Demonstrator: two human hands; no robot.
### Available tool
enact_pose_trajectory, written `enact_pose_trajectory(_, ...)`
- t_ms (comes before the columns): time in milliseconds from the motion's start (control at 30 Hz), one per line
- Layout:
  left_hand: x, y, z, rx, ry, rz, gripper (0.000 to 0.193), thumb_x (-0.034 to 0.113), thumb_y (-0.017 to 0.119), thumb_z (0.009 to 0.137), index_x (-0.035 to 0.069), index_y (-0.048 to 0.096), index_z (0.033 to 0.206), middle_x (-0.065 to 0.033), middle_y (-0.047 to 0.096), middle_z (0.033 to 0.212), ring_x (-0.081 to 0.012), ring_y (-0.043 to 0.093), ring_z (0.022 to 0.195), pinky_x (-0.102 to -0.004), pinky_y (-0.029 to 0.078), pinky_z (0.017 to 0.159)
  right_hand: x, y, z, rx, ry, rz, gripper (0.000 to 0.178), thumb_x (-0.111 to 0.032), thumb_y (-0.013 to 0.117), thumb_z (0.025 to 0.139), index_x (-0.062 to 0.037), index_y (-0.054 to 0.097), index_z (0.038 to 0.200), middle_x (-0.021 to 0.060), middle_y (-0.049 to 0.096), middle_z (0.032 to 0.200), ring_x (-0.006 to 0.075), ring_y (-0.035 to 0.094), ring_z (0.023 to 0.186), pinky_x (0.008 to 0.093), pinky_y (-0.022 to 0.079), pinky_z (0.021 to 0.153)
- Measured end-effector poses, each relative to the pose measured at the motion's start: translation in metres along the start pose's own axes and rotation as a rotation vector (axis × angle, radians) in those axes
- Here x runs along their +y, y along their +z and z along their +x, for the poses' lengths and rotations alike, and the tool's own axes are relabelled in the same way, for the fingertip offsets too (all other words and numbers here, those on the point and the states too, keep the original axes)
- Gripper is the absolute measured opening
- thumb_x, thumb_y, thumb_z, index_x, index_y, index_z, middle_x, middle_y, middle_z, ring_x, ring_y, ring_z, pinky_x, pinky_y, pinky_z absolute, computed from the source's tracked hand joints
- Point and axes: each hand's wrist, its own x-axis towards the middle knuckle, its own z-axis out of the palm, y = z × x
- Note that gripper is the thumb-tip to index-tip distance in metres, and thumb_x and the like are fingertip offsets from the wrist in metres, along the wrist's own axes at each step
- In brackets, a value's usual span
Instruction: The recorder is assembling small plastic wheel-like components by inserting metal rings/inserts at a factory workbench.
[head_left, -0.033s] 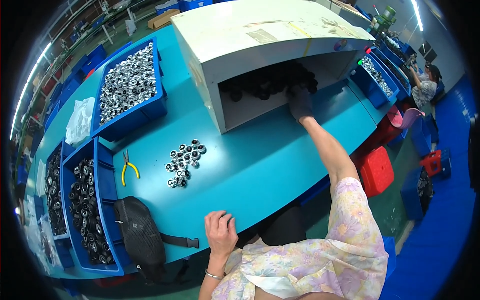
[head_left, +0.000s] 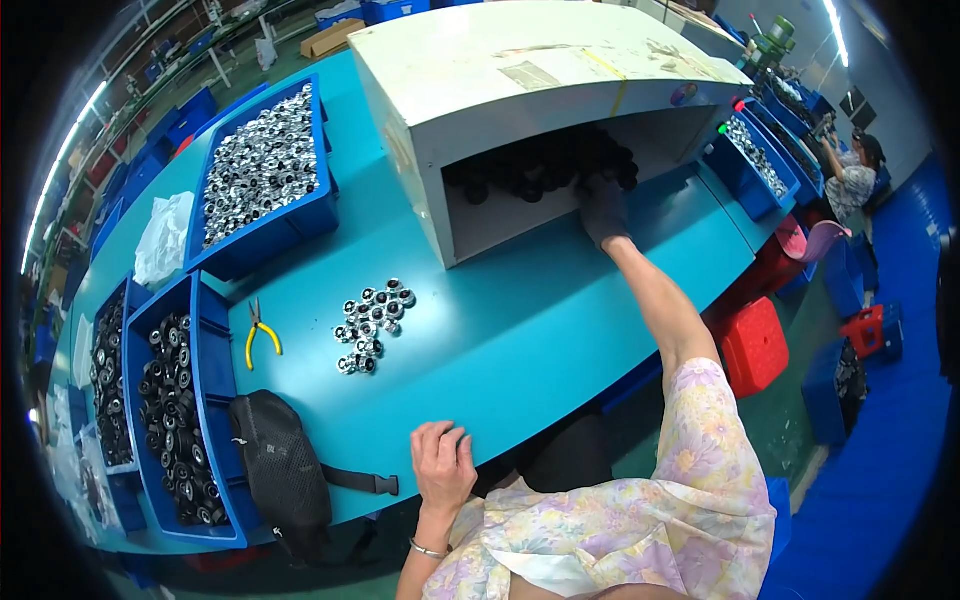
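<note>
My right hand (head_left: 604,208), in a dark grey glove, reaches into the open front of a white box (head_left: 420,150). Its fingers are in shadow against a heap of black round parts (head_left: 530,180), so I cannot see whether they grip one. My left hand (head_left: 442,465) is bare and rests on the near edge of the turquoise table (head_left: 480,390), holding nothing, its fingers loosely bent and slightly apart. Left of the box, a cluster of small shiny metal-and-black round parts (head_left: 370,325) lies on the table.
Yellow-handled pliers (head_left: 262,338) lie beside a blue bin (head_left: 215,410) of black wheel-like parts. A black mesh bag (head_left: 282,470) with a strap sits near the front edge. Farther back stands a blue bin (head_left: 270,240) of shiny parts. Another person (head_left: 855,170) works at far right.
</note>
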Motion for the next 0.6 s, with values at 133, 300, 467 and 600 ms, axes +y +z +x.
enact_pose_trajectory(133,0.007,-0.007,-0.009,0.030,0.019,-0.016,0.020,-0.001,0.071,0.072,0.002,0.061,0.089,-0.0119,0.059,0.098,-0.0335,0.055,0.093,-0.0422,0.047,0.079,-0.013,-0.025,-0.030,0.150,-0.156,0.158,0.020,-0.017,0.056,0.089,-0.0032,0.065,0.101,0.0230,0.061,0.103,0.0420,0.056,0.092,0.0453,0.046,0.081)
enact_pose_trajectory(300,0.008,-0.012,-0.023,0.038,-0.035,-0.061,0.018,-0.001,0.069,0.074,0.001,0.061,0.089,-0.0134,0.060,0.096,-0.0338,0.056,0.091,-0.0407,0.047,0.078,-0.101,-0.072,-0.116,-0.601,0.397,1.090,0.023,-0.025,0.056,0.096,-0.0029,0.061,0.099,0.0092,0.058,0.091,0.0156,0.054,0.071,0.0301,0.048,0.071)
enact_pose_trajectory(467,0.019,-0.019,-0.011,0.130,-0.136,-0.232,0.021,-0.001,0.067,0.077,0.000,0.060,0.097,-0.0151,0.061,0.097,-0.0303,0.058,0.087,-0.0362,0.048,0.075,-0.164,-0.126,-0.188,-0.905,0.658,1.856,0.030,-0.033,0.052,0.099,-0.0046,0.054,0.107,0.0078,0.056,0.096,0.0140,0.054,0.075,0.0319,0.048,0.073)
enact_pose_trajectory(600,0.052,-0.038,0.014,0.170,-0.042,-0.351,0.037,0.002,0.070,0.078,0.001,0.057,0.113,-0.0137,0.059,0.102,-0.0266,0.058,0.088,-0.0341,0.048,0.073,-0.188,-0.147,-0.220,-1.012,0.669,2.038,0.028,-0.031,0.048,0.101,-0.0041,0.055,0.107,0.0092,0.060,0.098,0.0140,0.055,0.075,0.0321,0.047,0.072)
